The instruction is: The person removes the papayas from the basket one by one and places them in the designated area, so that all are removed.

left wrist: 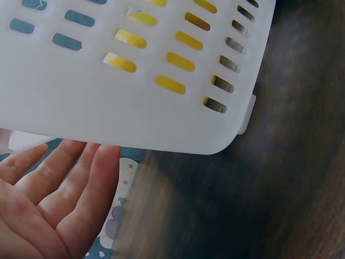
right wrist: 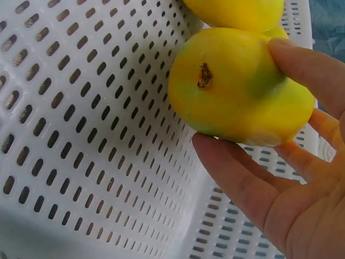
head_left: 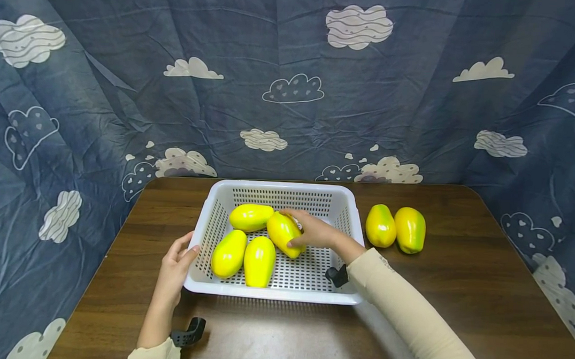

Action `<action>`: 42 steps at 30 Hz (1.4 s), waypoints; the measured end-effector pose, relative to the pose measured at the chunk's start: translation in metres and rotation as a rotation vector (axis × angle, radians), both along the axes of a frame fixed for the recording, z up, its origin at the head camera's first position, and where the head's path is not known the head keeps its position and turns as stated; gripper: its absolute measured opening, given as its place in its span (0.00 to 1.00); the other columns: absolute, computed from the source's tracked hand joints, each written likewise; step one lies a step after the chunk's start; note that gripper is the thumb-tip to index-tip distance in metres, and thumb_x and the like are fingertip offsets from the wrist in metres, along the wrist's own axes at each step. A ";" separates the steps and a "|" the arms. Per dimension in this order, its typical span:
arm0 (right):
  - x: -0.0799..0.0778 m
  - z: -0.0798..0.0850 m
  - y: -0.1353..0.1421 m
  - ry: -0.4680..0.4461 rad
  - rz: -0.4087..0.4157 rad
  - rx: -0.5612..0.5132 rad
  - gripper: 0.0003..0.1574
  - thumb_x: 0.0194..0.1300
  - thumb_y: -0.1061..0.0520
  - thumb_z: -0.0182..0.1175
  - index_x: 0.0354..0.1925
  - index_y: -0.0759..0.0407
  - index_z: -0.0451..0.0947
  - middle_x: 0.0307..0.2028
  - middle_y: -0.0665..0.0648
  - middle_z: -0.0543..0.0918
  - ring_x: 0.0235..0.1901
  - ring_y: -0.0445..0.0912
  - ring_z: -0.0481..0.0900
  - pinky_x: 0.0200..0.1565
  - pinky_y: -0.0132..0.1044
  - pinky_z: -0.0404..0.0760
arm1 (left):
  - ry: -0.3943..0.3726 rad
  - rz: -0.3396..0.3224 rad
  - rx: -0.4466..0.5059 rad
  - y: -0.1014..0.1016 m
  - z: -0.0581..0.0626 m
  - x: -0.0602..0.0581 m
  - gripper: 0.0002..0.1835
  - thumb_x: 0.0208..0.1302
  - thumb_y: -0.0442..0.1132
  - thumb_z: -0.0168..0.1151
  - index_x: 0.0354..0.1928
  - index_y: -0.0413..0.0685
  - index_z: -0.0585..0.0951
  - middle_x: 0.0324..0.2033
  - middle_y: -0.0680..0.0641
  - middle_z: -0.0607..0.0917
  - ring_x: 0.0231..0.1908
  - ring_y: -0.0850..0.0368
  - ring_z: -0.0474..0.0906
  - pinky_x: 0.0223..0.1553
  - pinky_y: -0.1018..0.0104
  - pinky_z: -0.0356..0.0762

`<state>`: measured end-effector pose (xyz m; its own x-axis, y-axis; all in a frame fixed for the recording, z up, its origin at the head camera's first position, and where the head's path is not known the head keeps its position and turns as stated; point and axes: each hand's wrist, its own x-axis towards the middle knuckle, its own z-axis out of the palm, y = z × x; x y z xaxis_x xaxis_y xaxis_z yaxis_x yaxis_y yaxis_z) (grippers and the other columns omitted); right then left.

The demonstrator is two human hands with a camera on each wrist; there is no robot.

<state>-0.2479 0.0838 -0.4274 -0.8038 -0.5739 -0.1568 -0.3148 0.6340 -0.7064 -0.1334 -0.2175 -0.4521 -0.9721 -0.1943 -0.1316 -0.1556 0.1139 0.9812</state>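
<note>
Three yellow fruits (head_left: 260, 261) lie in the white basket (head_left: 270, 293) at seven, eight and ten o'clock from the held fruit (head_left: 280, 230). On my remote feed I see the right hand (head_left: 314, 231) pinch it between thumb and spread fingers, presumably so its rounded body can't roll. At the basket's nine, the left hand (head_left: 174, 260) pinches the rim (head_left: 191, 274), likely to steady it. Two outside fruits (head_left: 381, 226) sit toward three.

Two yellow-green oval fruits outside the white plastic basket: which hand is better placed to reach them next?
Probably the right hand: it's nearer those fruits, though holding another fruit; the left hand touches the basket's left rim.
</note>
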 end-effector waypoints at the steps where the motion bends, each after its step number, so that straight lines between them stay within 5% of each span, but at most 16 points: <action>1: 0.000 0.000 0.000 0.001 0.001 -0.013 0.51 0.45 0.62 0.70 0.65 0.50 0.58 0.63 0.53 0.61 0.60 0.48 0.59 0.54 0.43 0.67 | -0.001 -0.001 0.001 0.000 0.000 0.000 0.22 0.66 0.43 0.50 0.62 0.51 0.64 0.51 0.35 0.74 0.43 0.47 0.77 0.34 0.61 0.78; 19: -0.005 0.007 0.007 0.028 0.032 -0.220 0.50 0.48 0.61 0.68 0.66 0.52 0.55 0.64 0.52 0.58 0.60 0.47 0.58 0.51 0.43 0.70 | -0.005 0.002 0.001 0.000 0.000 0.000 0.23 0.66 0.43 0.50 0.62 0.52 0.64 0.52 0.36 0.74 0.44 0.47 0.76 0.35 0.62 0.78; 42: -0.004 0.023 0.018 -0.007 -0.077 -0.385 0.52 0.50 0.57 0.68 0.67 0.45 0.52 0.66 0.50 0.53 0.50 0.58 0.70 0.45 0.47 0.74 | 0.003 0.002 0.012 0.000 -0.001 -0.001 0.22 0.66 0.43 0.49 0.62 0.52 0.64 0.52 0.36 0.74 0.44 0.47 0.76 0.35 0.61 0.78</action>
<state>-0.2523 0.1013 -0.4040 -0.8463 -0.5301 0.0523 -0.2709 0.3438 -0.8991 -0.1339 -0.2171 -0.4530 -0.9722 -0.1943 -0.1309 -0.1528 0.1023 0.9829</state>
